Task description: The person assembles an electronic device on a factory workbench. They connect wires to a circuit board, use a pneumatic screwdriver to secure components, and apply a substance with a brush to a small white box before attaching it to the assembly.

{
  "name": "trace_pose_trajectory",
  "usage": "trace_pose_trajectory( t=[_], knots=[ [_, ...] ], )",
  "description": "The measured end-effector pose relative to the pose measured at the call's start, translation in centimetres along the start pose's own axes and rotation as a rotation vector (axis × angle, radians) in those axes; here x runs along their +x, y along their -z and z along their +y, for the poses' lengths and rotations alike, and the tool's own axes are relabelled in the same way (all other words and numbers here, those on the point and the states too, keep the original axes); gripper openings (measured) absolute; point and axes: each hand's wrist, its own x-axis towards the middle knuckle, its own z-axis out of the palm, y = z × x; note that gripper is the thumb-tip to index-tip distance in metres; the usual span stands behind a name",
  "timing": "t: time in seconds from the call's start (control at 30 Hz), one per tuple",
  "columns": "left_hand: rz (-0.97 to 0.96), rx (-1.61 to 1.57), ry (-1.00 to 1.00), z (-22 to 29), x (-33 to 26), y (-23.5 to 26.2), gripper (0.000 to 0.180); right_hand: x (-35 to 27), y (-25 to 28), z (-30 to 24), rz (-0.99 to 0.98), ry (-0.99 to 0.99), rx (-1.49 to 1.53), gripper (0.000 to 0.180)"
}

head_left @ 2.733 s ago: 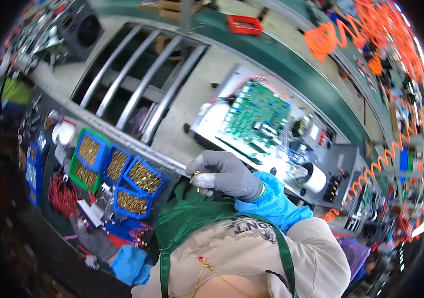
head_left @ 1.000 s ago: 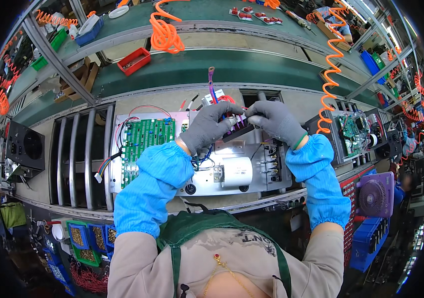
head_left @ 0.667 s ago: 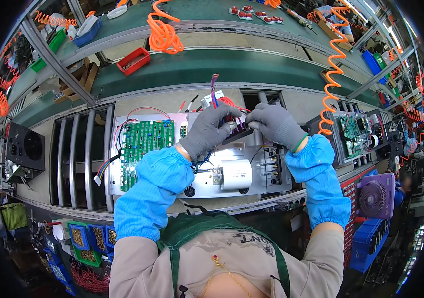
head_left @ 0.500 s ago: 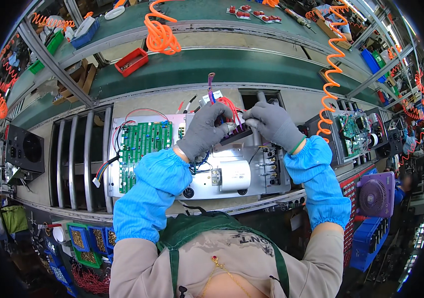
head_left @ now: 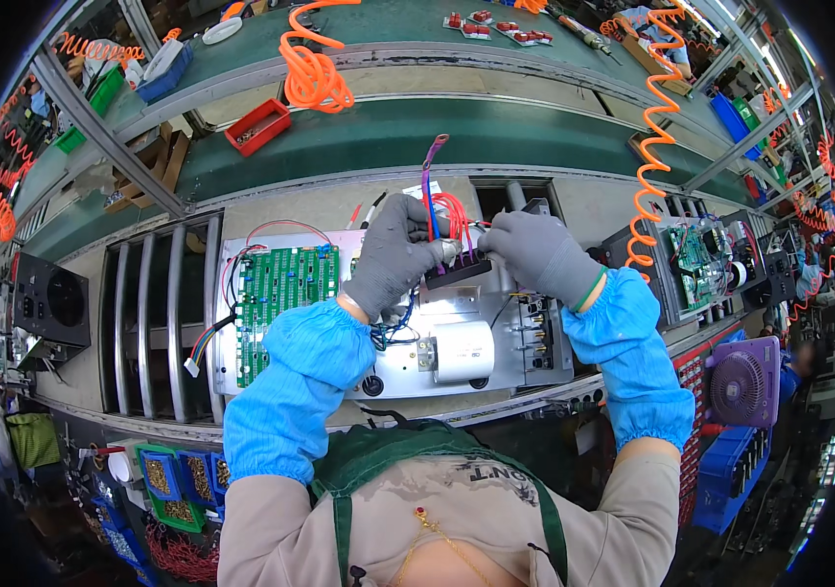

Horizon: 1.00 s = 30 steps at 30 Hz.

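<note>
Wires [head_left: 445, 217], red and purple, rise from a small black block [head_left: 457, 271] over the metal tray [head_left: 496, 342]. Left hand [head_left: 393, 252] grasps the wires; right hand [head_left: 533, 254] pinches the block.

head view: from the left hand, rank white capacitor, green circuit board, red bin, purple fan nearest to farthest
From the left hand:
1. White capacitor, just below it on the metal chassis.
2. Green circuit board, to its left.
3. Red bin, up left on the shelf.
4. Purple fan, far right.

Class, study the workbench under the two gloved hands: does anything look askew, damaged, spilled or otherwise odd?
Nothing looks damaged or spilled. The left hand and right hand hold a small black part with red wires over the metal chassis. A purple wire sticks up loose.
</note>
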Motion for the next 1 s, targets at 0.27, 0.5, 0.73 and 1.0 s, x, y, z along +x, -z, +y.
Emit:
trace_pose_trajectory(
  t=[0.27, 0.5, 0.73, 1.0],
  knots=[
    [-0.091, -0.076, 0.157, 1.5, 0.4, 0.2, 0.053, 0.2, -0.4, -0.2, -0.025, 0.046, -0.186, 0.026],
    [-0.105, -0.026, 0.208, 1.8, 0.7, -0.2, 0.033, -0.7, 1.3, 0.6, 0.082, -0.057, 0.056, 0.025],
    [-0.253, -0.037, 0.047, 1.5, 1.5, 0.3, 0.022, -0.2, 3.5, -2.0, 0.300, -0.229, 0.675, 0.021],
    [-0.289, 0.098, 0.111, 0.6, 1.9, 0.8, 0.033, 2.2, 0.5, -5.6, 0.267, 0.146, 0.039, 0.012]
  ],
)
